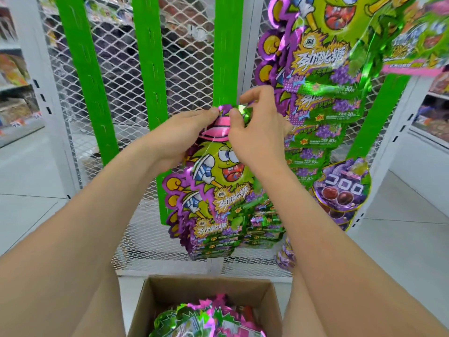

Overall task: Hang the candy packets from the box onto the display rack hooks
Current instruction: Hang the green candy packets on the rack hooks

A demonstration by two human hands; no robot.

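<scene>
Our L hand (184, 135) & R hand (255, 135) both pinch the top of a shiny green-purple foil candy packet (218, 173), right at the green slotted rack strip (226, 57); brown cardboard box (206, 287) sits below our wrists.

White tiled floor (31, 210) at 8 o'clock. White stocked shelving (14, 76) at 9 o'clock; second shelf unit (435, 117) at 3 o'clock. Lighting bright, even.

- Bright, even store light; shadows faint.
- Glare flashes on hanging foil packets (340, 76).
- Wide-angle bending at edges; left shelves (14, 69) and top-right corner blurred.
</scene>
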